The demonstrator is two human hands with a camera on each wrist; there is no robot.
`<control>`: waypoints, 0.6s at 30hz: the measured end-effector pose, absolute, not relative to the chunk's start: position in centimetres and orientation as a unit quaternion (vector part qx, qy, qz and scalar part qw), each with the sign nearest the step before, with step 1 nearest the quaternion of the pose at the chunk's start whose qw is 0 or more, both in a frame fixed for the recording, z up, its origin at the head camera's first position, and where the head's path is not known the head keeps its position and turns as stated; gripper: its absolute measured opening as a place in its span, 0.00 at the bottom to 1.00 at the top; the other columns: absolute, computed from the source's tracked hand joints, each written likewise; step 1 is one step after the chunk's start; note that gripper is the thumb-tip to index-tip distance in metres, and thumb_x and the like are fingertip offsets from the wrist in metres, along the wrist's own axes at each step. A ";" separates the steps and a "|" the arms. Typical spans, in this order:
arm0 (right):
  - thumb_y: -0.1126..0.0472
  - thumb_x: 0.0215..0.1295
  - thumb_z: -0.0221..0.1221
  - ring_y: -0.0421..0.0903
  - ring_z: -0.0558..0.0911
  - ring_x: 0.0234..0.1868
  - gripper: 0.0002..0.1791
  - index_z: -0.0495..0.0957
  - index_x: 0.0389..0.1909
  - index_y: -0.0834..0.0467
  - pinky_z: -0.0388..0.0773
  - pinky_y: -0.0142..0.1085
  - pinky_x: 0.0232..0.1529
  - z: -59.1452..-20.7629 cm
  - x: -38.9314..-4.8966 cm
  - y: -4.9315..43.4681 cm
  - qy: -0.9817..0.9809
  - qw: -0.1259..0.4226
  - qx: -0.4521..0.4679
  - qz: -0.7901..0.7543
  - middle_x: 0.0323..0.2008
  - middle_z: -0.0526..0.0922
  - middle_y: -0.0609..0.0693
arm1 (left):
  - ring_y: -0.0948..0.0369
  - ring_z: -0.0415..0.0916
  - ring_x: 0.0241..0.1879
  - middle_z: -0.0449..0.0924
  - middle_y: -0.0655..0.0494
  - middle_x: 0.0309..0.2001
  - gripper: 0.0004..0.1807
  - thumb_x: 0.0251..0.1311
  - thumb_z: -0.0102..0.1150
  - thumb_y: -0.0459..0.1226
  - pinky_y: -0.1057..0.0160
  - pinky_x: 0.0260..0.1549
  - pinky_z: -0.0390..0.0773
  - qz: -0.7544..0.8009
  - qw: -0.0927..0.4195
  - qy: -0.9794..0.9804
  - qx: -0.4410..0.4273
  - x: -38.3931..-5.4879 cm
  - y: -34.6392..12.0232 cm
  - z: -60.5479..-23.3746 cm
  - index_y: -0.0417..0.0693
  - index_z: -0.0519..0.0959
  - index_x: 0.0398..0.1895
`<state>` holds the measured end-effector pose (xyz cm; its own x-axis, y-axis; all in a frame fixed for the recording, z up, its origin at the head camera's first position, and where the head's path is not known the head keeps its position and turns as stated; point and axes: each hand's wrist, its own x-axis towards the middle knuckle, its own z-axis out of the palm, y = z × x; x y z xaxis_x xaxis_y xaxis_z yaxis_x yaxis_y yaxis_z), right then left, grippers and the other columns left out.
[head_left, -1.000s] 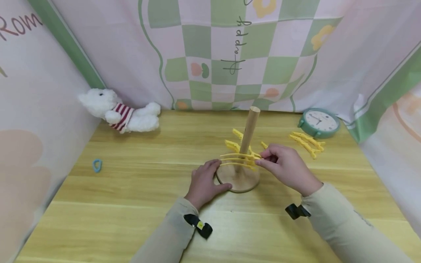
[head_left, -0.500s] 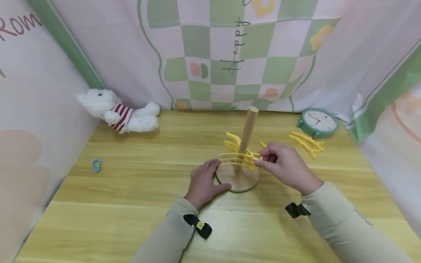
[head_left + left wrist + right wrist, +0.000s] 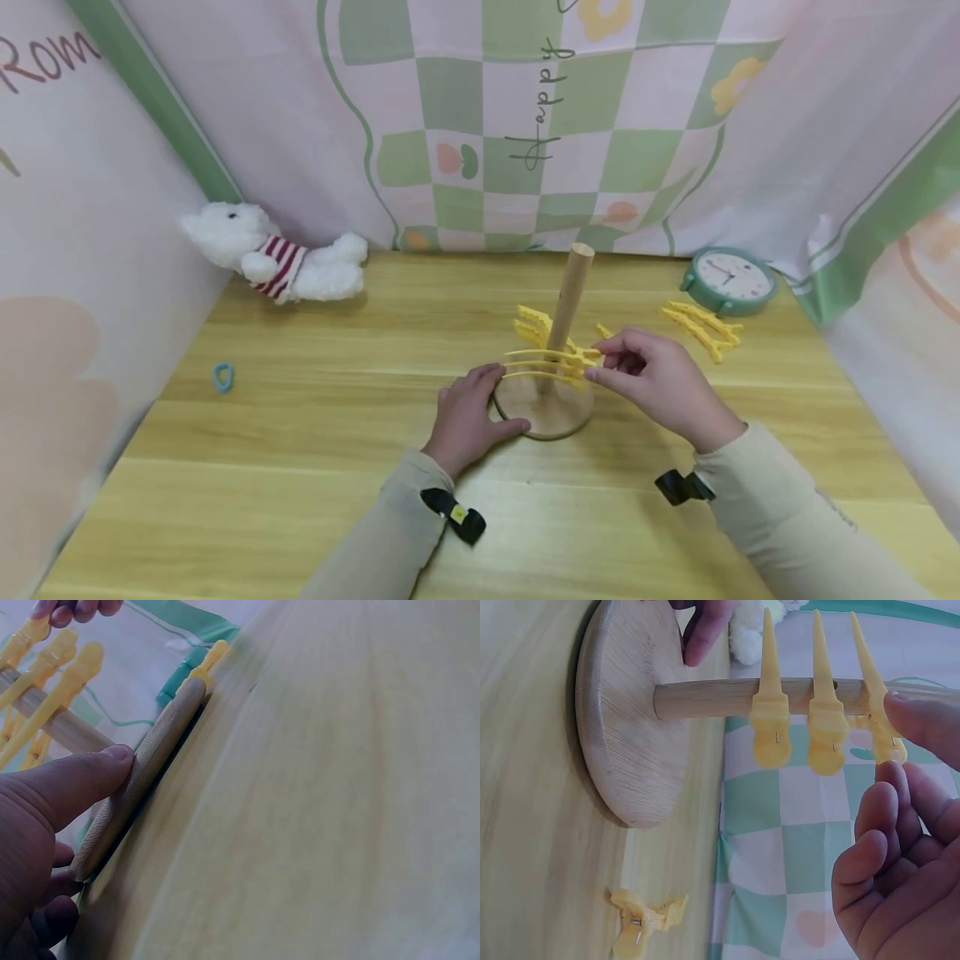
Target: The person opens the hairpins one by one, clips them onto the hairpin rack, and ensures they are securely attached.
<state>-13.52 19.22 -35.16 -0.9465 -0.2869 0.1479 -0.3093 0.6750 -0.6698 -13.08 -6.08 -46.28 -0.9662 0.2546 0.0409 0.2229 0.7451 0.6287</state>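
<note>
Long beige sleeves (image 3: 795, 517) were worn, with black straps (image 3: 678, 488) near the sleeves' ends, the left bearing a yellow patch (image 3: 457, 513).

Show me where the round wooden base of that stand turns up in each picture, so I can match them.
Head: the round base is below and right of centre, with the left hand at its left edge.
Left wrist: the round base is nearly edge-on, slanting through the left half.
Right wrist: the round base is at upper left, looking turned on its side.
Shared landmark: the three yellow clips on the post.
</note>
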 end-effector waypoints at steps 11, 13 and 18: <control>0.50 0.64 0.68 0.46 0.79 0.33 0.23 0.80 0.53 0.60 0.77 0.32 0.33 -35.6 -12.9 19.7 -0.906 0.001 0.131 0.403 0.34 0.81 0.50 | 0.50 0.67 0.67 0.66 0.55 0.72 0.48 0.52 0.71 0.60 0.47 0.62 0.59 0.330 0.028 0.935 0.128 -13.1 -6.1 -46.2 0.50 0.67 0.73; 0.48 0.63 0.69 0.46 0.78 0.33 0.25 0.80 0.54 0.59 0.76 0.32 0.33 -35.8 -12.9 20.0 -0.905 0.007 0.127 0.407 0.34 0.81 0.49 | 0.50 0.67 0.67 0.66 0.55 0.72 0.48 0.52 0.71 0.60 0.47 0.62 0.59 0.330 0.028 0.935 0.128 -13.1 -6.1 -46.2 0.50 0.67 0.73; 0.50 0.63 0.69 0.45 0.77 0.32 0.23 0.80 0.53 0.59 0.75 0.31 0.32 -36.6 -12.9 20.9 -0.905 0.028 0.131 0.404 0.33 0.81 0.49 | 0.50 0.67 0.67 0.66 0.55 0.72 0.48 0.52 0.72 0.60 0.46 0.62 0.59 0.330 0.027 0.935 0.128 -13.0 -6.0 -46.2 0.50 0.67 0.73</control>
<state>-12.95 20.92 -36.60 -0.9643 -0.2144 0.1554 -0.2588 0.6396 -0.7238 -13.05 -6.03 -46.16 -0.9658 0.2572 0.0343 0.2217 0.7495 0.6237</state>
